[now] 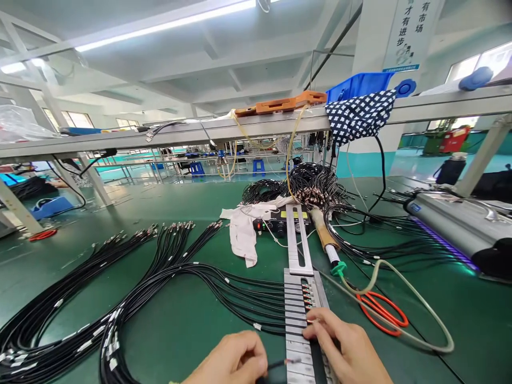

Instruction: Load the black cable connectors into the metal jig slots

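Observation:
My left hand (236,358), at the bottom of the head view, is closed round a black cable (277,365) whose stripped tip points right. My right hand (347,344) pinches the end of another cable at the right side of a slotted metal fixture (298,341); its fingertips partly hide that end. Several black cables (248,290) run from the left into the fixture's slots, their connector ends in a row along its opening. A flat metal frame (294,250) extends from the fixture's far end.
Bundles of black cables (120,314) with white tags lie left. A syringe (331,253) with a green fitting, a pale hose (424,288) and red tubing (384,314) are right, near a silver machine (460,229) glowing purple. A control box (276,226) and white cloth (243,240) sit ahead.

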The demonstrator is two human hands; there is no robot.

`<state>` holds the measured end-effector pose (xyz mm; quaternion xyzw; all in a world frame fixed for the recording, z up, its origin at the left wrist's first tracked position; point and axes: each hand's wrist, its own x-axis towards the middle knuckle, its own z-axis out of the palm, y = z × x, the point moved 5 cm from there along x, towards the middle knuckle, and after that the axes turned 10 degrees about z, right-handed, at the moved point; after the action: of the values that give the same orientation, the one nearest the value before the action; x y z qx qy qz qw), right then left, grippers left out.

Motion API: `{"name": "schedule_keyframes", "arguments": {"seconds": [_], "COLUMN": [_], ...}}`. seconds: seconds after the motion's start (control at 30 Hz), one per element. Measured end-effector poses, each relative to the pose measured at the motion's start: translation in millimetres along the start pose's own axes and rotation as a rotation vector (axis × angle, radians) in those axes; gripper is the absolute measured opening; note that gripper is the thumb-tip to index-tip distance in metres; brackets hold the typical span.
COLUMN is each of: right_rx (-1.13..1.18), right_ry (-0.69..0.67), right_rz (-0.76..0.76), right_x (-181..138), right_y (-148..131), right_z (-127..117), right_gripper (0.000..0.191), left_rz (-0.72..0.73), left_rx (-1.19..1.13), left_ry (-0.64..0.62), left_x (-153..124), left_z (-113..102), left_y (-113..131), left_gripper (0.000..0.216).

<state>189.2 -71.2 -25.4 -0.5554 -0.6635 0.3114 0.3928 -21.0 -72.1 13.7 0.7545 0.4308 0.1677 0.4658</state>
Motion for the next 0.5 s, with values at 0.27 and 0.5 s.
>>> {"name": "schedule_keyframes", "arguments": {"seconds": [0.27, 0.5], "right_rx": [0.499, 0.542], "right_ry": [0.178, 0.214], "right_rz": [0.302, 0.342], "right_x": [6.6, 6.7], "right_y": [29.2, 31.1], "right_z": [-15.3, -19.8], "right_gripper": [0.052, 0.058], "left_rz": [0.417, 0.594], "left_rx": [0.490, 0.579], "left_ry": [0.079, 0.168], "left_x": [44.5, 52.8], "left_z": [21.9, 33.2], "left_y": [9.1, -18.9], "left_gripper": [0.019, 0.020]}}
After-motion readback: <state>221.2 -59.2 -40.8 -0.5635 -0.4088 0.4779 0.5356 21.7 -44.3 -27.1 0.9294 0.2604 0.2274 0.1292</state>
